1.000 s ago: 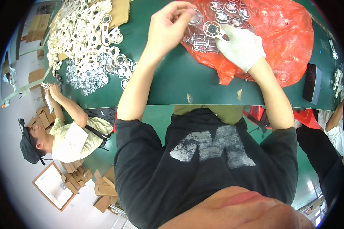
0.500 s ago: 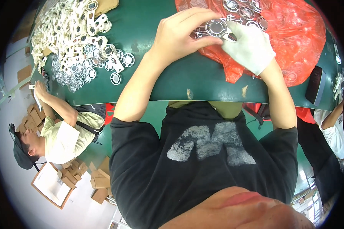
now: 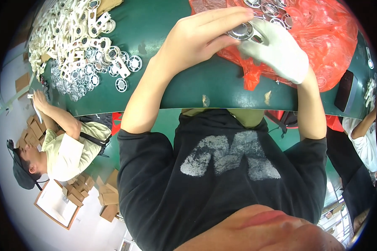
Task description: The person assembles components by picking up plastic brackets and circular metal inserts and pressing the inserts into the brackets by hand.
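A round, dark-centred metal part with a shiny rim (image 3: 241,32) is held between my two hands over the table's far edge. My bare left hand (image 3: 199,37) grips it from the left, its fingers above and the thumb below. From the right, my right hand (image 3: 276,51), in a white glove, closes on the part's narrower end, which the glove partly covers. Under and behind the hands spreads a red plastic bag (image 3: 322,46). Several similar round spoked parts (image 3: 269,9) lie on it, just beyond the glove.
A large heap of white arm-shaped parts (image 3: 77,31) and loose spoked discs (image 3: 81,79) covers the left of the green table (image 3: 155,94). A black box-shaped object (image 3: 346,92) stands at the right. Co-workers sit at left (image 3: 65,154) and right (image 3: 360,138).
The round part has tilted from facing up to a flatter angle. My left fingers now reach farther over it, and the gloved right hand has turned with its fingers lower.
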Tool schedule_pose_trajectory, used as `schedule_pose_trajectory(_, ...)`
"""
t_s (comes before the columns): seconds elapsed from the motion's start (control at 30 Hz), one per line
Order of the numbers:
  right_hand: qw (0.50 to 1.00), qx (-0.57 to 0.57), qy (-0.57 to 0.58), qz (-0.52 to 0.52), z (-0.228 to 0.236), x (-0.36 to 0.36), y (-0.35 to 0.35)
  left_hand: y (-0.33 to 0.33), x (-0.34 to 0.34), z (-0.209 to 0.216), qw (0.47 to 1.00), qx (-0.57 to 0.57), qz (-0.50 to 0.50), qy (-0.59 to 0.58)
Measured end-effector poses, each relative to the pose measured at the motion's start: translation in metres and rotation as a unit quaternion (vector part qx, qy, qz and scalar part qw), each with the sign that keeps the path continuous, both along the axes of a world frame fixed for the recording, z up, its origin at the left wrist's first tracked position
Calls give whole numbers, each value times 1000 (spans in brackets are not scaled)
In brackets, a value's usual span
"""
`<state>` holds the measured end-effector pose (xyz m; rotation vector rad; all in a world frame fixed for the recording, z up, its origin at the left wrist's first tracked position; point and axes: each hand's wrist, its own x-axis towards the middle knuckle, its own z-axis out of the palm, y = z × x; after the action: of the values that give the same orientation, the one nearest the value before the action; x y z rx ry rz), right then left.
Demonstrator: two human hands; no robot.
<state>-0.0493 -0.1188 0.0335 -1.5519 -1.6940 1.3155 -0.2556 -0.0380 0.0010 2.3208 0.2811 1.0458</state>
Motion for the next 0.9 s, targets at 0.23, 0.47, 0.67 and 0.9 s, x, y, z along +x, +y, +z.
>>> schedule_pose_trajectory(0.23, 977, 190, -89, 27, -10, -9, -5, -8, 2, 2, 996, -61, 15, -58)
schedule_pose_trajectory(0.47, 949, 250, -191, -9, -15, -19, -12, -11, 9, -12, 956, -256, -72, -125)
schedule_pose_trajectory(0.67, 905, 352, -238, 18, -25, -12, -6, 2, 5, -13, 958, -274, -55, -70)
schedule_pose_trajectory(0.9, 970, 152, -174, -77, -8, -27, -2, 128, -39, 26, 899, -398, 182, -8)
